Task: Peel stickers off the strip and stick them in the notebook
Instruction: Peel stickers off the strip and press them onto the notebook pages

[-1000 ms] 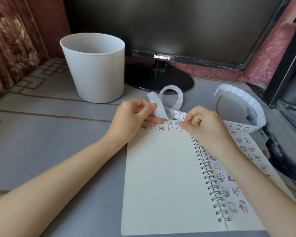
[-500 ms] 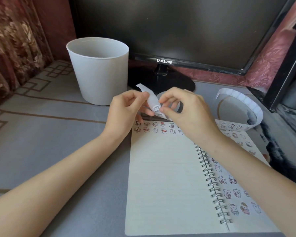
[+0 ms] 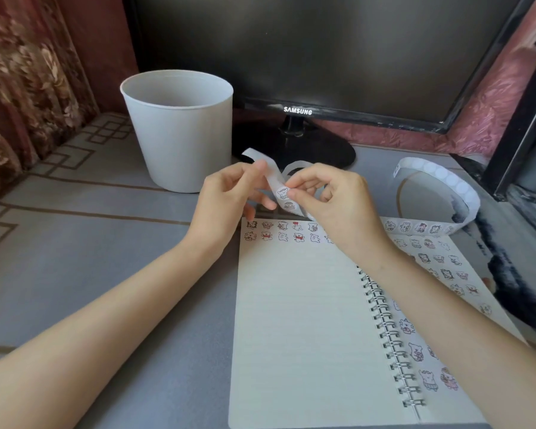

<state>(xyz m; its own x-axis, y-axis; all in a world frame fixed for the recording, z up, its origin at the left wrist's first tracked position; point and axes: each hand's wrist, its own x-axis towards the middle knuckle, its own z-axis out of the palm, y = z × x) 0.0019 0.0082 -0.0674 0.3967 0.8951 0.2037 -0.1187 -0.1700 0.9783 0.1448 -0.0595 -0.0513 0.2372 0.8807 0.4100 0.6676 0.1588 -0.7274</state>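
White paper strip (image 3: 273, 181) hung between both hands: the left hand (image 3: 226, 202) pinched its bare end, and the right hand (image 3: 338, 205) fingers (image 3: 295, 189) pinched a sticker (image 3: 283, 192) on it. Just below the fingers, the notebook (image 3: 297, 320) left page carried two short rows; most lines lay blank, so plenty remained.

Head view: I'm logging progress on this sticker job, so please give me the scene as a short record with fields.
left hand: grip pinches the sticker strip near its bare end, above the notebook
right hand: grip pinches the strip beside a sticker
notebook: open flat; two sticker rows atop the left page, stickers across the right page
strip's remainder: loops off to the right on the table
behind: white bin, monitor
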